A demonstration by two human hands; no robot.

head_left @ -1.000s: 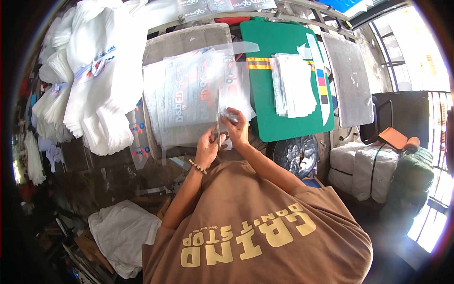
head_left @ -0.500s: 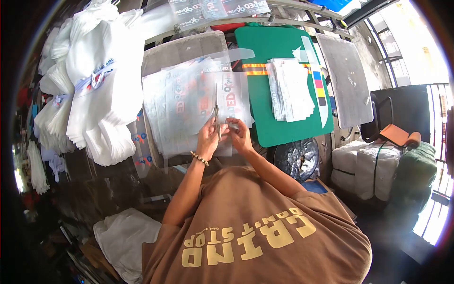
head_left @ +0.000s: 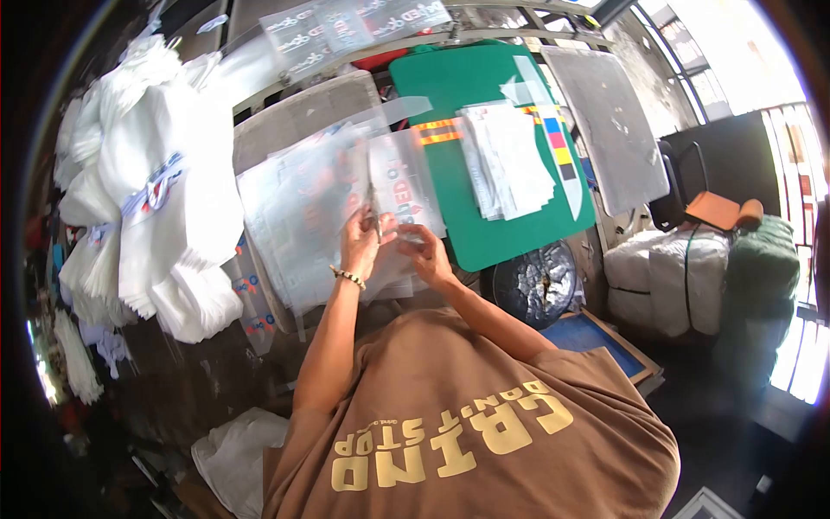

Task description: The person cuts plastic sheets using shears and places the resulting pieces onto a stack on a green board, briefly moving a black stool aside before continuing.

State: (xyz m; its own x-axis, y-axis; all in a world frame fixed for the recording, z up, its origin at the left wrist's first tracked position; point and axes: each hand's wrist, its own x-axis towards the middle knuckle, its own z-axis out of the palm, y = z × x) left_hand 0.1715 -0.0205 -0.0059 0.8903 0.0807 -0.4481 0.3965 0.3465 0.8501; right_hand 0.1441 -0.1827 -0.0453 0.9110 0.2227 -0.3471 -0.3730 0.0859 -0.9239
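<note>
My left hand (head_left: 361,242) is closed around a pair of scissors (head_left: 373,201), whose blades point away from me along the edge between two pieces of printed clear plastic film. To the right of the blades lies a narrow piece of film (head_left: 399,177) with red and blue lettering. My right hand (head_left: 425,253) pinches the near end of this film, thumb and fingers together, close beside my left hand. Under the scissors and to their left, a stack of translucent printed sheets (head_left: 298,203) covers much of a grey board (head_left: 303,108).
A green board (head_left: 441,86) on the right bears white papers (head_left: 508,164) and a colour-marked clear strip (head_left: 558,151). White bags (head_left: 181,216) hang at left. A grey panel (head_left: 605,130), a black round container (head_left: 536,284) and wrapped bales (head_left: 666,281) stand to the right.
The camera view has turned, so the boards and both hands appear further left and tilted. My hands keep nearly the same place on the film, scissors still in my left hand.
</note>
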